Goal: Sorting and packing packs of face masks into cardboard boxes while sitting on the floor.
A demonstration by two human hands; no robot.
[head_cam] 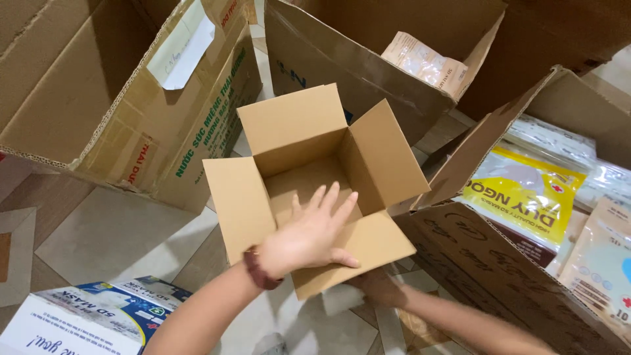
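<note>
Fingers: those of the left hand (pixel 309 238) are spread flat and reach over the near flap into the small open carton (pixel 309 181); they grip nothing
Right hand: the right hand (pixel 378 287) sits under the near flap at the carton's lower edge, blurred and partly hidden, so I cannot tell how far it is closed or whether it grips the cardboard
Small carton: stands upright on the tiled floor (pixel 112 240), between the larger boxes, all four flaps folded outward
Inside: only bare cardboard shows, nothing packed as far as can be seen
Progress: judged from this, the carton is set up and opened; filling and closing are not done
Right box: large carton (pixel 499 263) holding yellow and clear flat packets (pixel 526 194), just beside the small one
Left box: big printed carton (pixel 131 98), near
Near corner: blue and white box (pixel 85 319) on the floor by the left forearm
</note>
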